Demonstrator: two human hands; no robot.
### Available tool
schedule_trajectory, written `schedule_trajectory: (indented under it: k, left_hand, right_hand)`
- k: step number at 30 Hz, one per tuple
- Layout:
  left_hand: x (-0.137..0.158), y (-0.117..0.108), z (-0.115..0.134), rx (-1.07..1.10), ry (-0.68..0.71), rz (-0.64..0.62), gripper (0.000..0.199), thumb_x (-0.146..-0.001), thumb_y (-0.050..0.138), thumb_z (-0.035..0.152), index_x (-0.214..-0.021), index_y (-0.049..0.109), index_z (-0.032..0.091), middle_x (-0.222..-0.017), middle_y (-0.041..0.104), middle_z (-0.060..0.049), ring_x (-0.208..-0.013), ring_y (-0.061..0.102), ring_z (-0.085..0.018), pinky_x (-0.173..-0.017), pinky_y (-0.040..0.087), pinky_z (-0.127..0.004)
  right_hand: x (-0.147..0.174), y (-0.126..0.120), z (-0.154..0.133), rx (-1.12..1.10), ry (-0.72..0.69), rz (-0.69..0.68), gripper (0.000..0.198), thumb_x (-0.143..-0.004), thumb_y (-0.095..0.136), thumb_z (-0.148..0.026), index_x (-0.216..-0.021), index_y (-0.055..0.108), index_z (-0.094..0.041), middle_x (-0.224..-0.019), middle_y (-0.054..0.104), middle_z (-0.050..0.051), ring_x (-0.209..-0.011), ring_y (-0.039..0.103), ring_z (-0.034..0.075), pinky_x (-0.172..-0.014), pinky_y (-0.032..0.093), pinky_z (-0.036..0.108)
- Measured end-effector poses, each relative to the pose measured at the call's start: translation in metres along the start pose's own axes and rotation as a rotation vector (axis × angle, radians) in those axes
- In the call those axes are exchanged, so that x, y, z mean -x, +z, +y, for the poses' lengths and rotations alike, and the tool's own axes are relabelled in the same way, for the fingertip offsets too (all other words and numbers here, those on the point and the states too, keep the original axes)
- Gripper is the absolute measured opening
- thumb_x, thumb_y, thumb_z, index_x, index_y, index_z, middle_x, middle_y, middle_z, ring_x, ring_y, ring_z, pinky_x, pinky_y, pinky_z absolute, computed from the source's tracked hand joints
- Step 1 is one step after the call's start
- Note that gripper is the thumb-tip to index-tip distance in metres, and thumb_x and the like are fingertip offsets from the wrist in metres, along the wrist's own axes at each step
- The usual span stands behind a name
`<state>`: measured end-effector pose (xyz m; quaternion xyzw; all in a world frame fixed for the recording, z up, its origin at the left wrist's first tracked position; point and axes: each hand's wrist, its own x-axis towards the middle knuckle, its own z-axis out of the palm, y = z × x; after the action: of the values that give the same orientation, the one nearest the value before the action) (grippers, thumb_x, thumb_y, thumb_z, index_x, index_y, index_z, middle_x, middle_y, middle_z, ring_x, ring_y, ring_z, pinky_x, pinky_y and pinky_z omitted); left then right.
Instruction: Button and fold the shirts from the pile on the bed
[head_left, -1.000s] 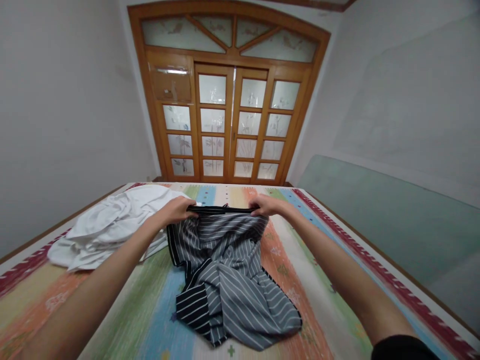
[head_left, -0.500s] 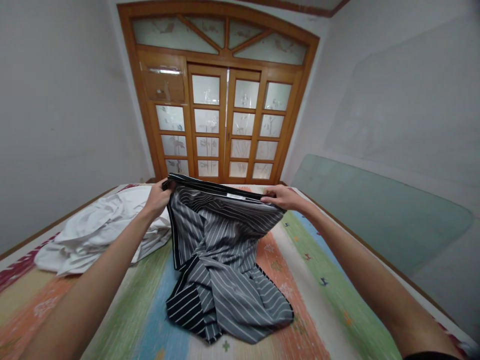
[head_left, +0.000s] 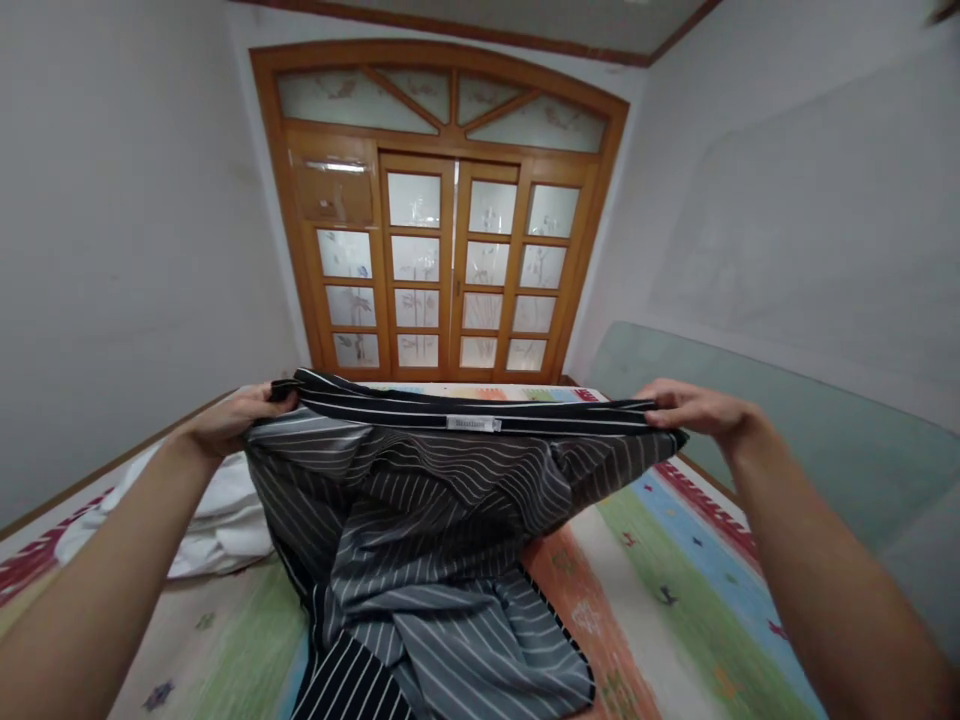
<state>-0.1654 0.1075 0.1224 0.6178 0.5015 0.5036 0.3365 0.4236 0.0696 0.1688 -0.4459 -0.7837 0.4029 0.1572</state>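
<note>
A black garment with white pinstripes (head_left: 450, 560) is stretched between my hands, its paler grey inner side showing. Along its top runs a black striped band (head_left: 390, 402) with a small white label (head_left: 473, 424) near the middle. My left hand (head_left: 244, 412) is closed on the band's left end. At the other end, my right hand (head_left: 694, 408) pinches the band between thumb and fingers. Below the band the cloth hangs in loose folds, and its lower part rests bunched on the bed. Whether it is a skirt, trousers or a shirt I cannot tell.
Crumpled white cloth (head_left: 225, 520) lies on the left of the bed, partly behind my left forearm. A multicoloured striped bedsheet (head_left: 645, 570) covers the bed. Walls stand on both sides, with a pale green panel (head_left: 765, 430) at right and wooden glass doors (head_left: 454, 270) beyond.
My hands have moved apart, left hand leftward and right hand rightward, pulling the band wide and nearly straight. The label now faces me more fully, and the garment looks closer.
</note>
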Motion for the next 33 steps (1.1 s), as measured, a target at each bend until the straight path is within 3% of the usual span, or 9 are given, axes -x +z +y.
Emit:
schedule_trajectory:
  k: [3, 5, 8, 10, 14, 18, 24, 29, 33]
  left_hand:
    - [-0.036, 0.003, 0.007, -0.082, -0.157, -0.320, 0.044, -0.048, 0.082, 0.050, -0.077, 0.071, 0.018, -0.075, 0.070, -0.006, -0.077, 0.067, -0.025, -0.066, 0.056, -0.032]
    - [-0.067, 0.018, 0.002, -0.232, -0.179, -0.398, 0.046, -0.051, 0.080, 0.054, -0.079, 0.072, 0.018, -0.082, 0.073, -0.007, -0.084, 0.067, -0.026, -0.072, 0.055, -0.031]
    - [-0.101, 0.056, -0.026, -0.569, -0.113, -0.181, 0.048, -0.067, 0.063, 0.061, -0.083, 0.072, 0.017, -0.091, 0.074, -0.009, -0.093, 0.067, -0.028, -0.077, 0.053, -0.032]
    - [-0.108, 0.084, -0.057, -0.833, -0.145, -0.042, 0.047, -0.078, 0.051, 0.056, -0.092, 0.072, 0.016, -0.101, 0.074, -0.012, -0.106, 0.064, -0.029, -0.084, 0.050, -0.033]
    - [-0.091, 0.122, -0.120, -0.937, -0.262, -0.111, 0.040, -0.071, 0.059, 0.050, -0.085, 0.071, 0.014, -0.100, 0.073, -0.020, -0.105, 0.065, -0.034, -0.083, 0.050, -0.034]
    - [-0.069, 0.125, -0.152, -0.969, -0.328, -0.198, 0.034, -0.067, 0.063, 0.046, -0.081, 0.070, 0.015, -0.098, 0.073, -0.019, -0.099, 0.067, -0.033, -0.078, 0.050, -0.033]
    - [-0.050, 0.115, -0.148, -0.869, -0.395, -0.365, 0.057, -0.066, 0.064, 0.049, -0.106, 0.064, 0.009, -0.115, 0.068, -0.021, -0.103, 0.066, -0.032, -0.079, 0.051, -0.033]
    - [-0.037, 0.116, -0.136, -0.842, -0.374, -0.470, 0.090, -0.052, 0.070, 0.032, -0.135, 0.046, 0.006, -0.139, 0.051, -0.024, -0.120, 0.057, -0.031, -0.097, 0.046, -0.032]
    - [-0.026, 0.111, -0.124, -0.743, -0.230, -0.496, 0.083, -0.052, 0.066, 0.029, -0.133, 0.052, 0.016, -0.140, 0.054, -0.013, -0.122, 0.056, -0.027, -0.101, 0.043, -0.030]
  right_hand:
    - [-0.030, -0.026, 0.001, 0.030, -0.067, 0.237, 0.055, -0.071, 0.069, -0.064, -0.092, 0.072, -0.013, -0.080, 0.069, 0.006, -0.079, 0.061, 0.021, -0.072, 0.048, 0.029]
    - [-0.073, -0.035, 0.013, 0.109, -0.078, 0.438, 0.049, -0.076, 0.066, -0.060, -0.090, 0.071, -0.014, -0.079, 0.069, 0.006, -0.079, 0.061, 0.021, -0.073, 0.048, 0.030]
    - [-0.141, -0.017, 0.045, 0.358, 0.064, 0.790, 0.036, -0.083, 0.061, -0.050, -0.084, 0.069, -0.015, -0.077, 0.068, 0.007, -0.080, 0.061, 0.021, -0.074, 0.047, 0.030]
    - [-0.174, 0.014, 0.073, 0.476, 0.185, 0.900, 0.031, -0.086, 0.058, -0.044, -0.088, 0.069, -0.015, -0.085, 0.070, 0.011, -0.087, 0.062, 0.022, -0.078, 0.045, 0.030]
    - [-0.193, 0.080, 0.133, 0.460, 0.458, 0.620, 0.034, -0.080, 0.065, -0.048, -0.089, 0.067, -0.015, -0.084, 0.070, 0.010, -0.083, 0.064, 0.021, -0.072, 0.048, 0.028]
    - [-0.173, 0.101, 0.178, 0.419, 0.572, 0.560, 0.030, -0.067, 0.075, -0.045, -0.076, 0.066, -0.017, -0.078, 0.068, 0.008, -0.080, 0.063, 0.021, -0.067, 0.046, 0.028]
    - [-0.135, 0.092, 0.211, 0.266, 0.506, 0.396, 0.040, -0.062, 0.073, -0.046, -0.044, 0.049, -0.019, -0.045, 0.045, -0.003, -0.053, 0.049, 0.015, -0.054, 0.036, 0.027]
    - [-0.112, 0.094, 0.221, 0.436, 0.596, 0.482, 0.034, -0.058, 0.076, -0.044, -0.050, 0.053, -0.020, -0.054, 0.054, 0.001, -0.063, 0.056, 0.019, -0.059, 0.039, 0.028]
    - [-0.093, 0.098, 0.222, 0.475, 0.627, 0.520, 0.035, -0.055, 0.079, -0.046, -0.054, 0.055, -0.021, -0.058, 0.057, 0.002, -0.069, 0.059, 0.021, -0.062, 0.042, 0.029]
